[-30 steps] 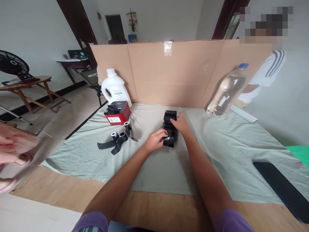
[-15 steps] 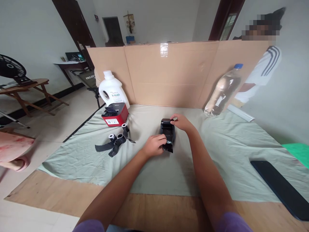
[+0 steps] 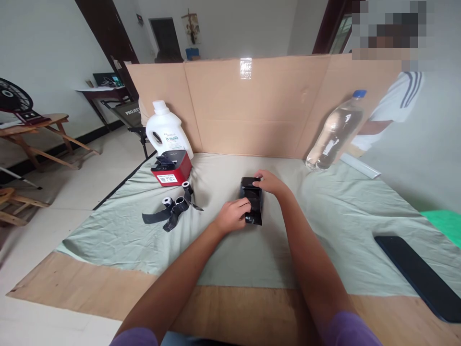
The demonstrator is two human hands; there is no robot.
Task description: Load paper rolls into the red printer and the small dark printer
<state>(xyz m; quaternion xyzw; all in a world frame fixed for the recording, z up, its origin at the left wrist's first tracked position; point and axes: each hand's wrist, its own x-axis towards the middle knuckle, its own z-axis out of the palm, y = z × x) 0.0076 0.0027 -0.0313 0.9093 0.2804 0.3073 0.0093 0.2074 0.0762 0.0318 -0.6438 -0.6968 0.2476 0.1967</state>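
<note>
In the middle of the cloth lies a small black device point(image 3: 252, 192), which looks like a handheld receipt printer. A glossy black strip point(image 3: 254, 218) sticks out at its near end. My left hand point(image 3: 233, 214) is closed at the device's near left side, fingertips over the strip, which they partly hide. Bent over the far right corner, the fingers of my right hand point(image 3: 270, 182) grip the device's upper flap. To the left, several small rolls of black paper point(image 3: 175, 209) lie partly unwound, close to a red and black box-shaped printer point(image 3: 173, 168).
A white detergent jug point(image 3: 167, 132) stands behind the red printer. At the right, a clear bottle point(image 3: 334, 132) leans against a cardboard screen point(image 3: 248, 108). A dark phone point(image 3: 418, 274) lies at the right front. Behind the screen on the right is another person point(image 3: 401, 96).
The flap at the device's far end now looks lower and flatter under my right hand. My left hand stays at the strip. The view has shifted slightly; a pink-clothed leg at far left is gone.
</note>
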